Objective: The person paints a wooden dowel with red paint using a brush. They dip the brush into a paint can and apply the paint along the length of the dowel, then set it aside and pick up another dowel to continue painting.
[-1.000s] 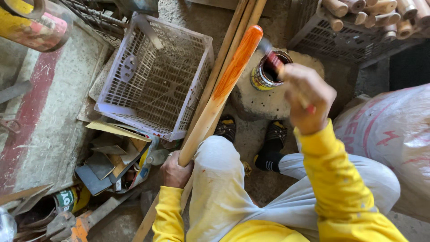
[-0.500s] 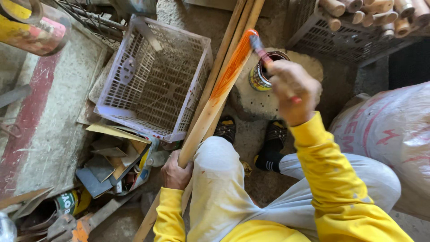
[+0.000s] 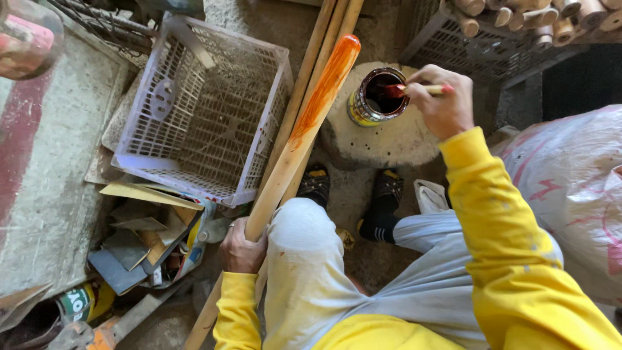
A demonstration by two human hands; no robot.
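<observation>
Pole: long round wooden stick [image 3: 295, 146], upper end rounded and coated glossy orange, paint thinning into streaks toward mid-length; lower half bare pale wood.
Pole position: slanted from beside the left knee up toward the top of view, painted tip just left of the paint can, crossing other bare sticks [image 3: 327, 39] lying beneath.
Left hand [image 3: 243, 246]: wrapped tight around bare lower part of pole, yellow sleeve at wrist.
Right hand [image 3: 440, 104]: fingers pinched closed on brush [image 3: 414, 89], pale handle, red-stained bristles.
Brush position: bristles over the can mouth, at its right rim; contact with paint inside cannot be told.
Paint can [image 3: 377, 96]: small round tin, yellow sidewall, dark red paint inside, rim smeared, open.
Can support: sits on round concrete block [image 3: 389, 139], near its upper left.
Crate [image 3: 204, 107]: pale plastic lattice basket, left of pole.
Feet: dark shoes [image 3: 353, 194] just below block.
Right side: white sack [image 3: 573, 194] with red marks.
Lower left: cardboard scraps [image 3: 149, 227], clutter.
</observation>
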